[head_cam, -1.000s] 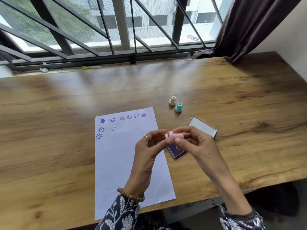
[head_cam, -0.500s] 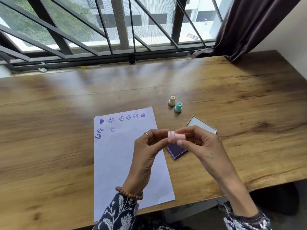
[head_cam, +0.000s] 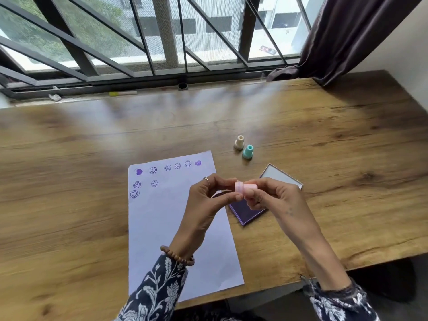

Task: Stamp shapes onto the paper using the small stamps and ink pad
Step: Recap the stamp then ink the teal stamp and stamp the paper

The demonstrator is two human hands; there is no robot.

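both hands pinched the pink stamp (head_cam: 246,189) over the ink pad (head_cam: 247,210) | left hand (head_cam: 208,200), right hand (head_cam: 275,200) | risk, imo: inky fingertips could've smudged the paper (head_cam: 176,228)

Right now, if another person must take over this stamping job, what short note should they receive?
Left hand and right hand: both hold the pink stamp above the table, between the fingertips.
Paper: flat on the table, nine purple prints near its top edge, the rest blank.
Ink pad: open, right of the paper, partly behind the hands.
Beige stamp and teal stamp: standing beyond the pad.
Left to do: ink the pink stamp and press more shapes on the blank area.
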